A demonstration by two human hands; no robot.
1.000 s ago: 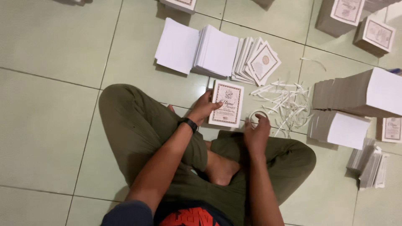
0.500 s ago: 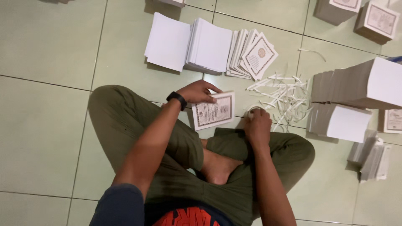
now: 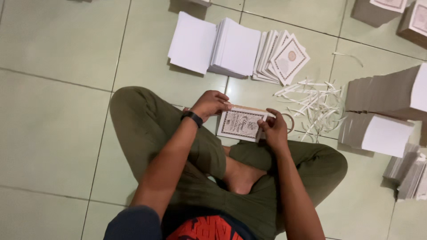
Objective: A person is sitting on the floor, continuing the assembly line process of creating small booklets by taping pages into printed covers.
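I sit cross-legged on the pale green tiled floor (image 3: 58,133), my olive trousers (image 3: 151,133) filling the lower middle of the view. To my right, well apart from my hands, stand tall grey stacks of board (image 3: 382,93), with a lower white-topped stack (image 3: 378,133) in front of them. Ahead of me lie two white paper piles (image 3: 213,44) and, just beside them, a fanned set of bordered printed cards (image 3: 284,58). A loose heap of white paper strips (image 3: 313,100) lies between the cards and the stacks. The bordered booklet (image 3: 240,124) is held above my knees: my left hand (image 3: 211,104), with a black wristband (image 3: 192,116), grasps its left edge, and my right hand (image 3: 273,129) grips its right edge, thumb on the cover. A tape roll (image 3: 289,122) lies partly hidden behind my right hand.
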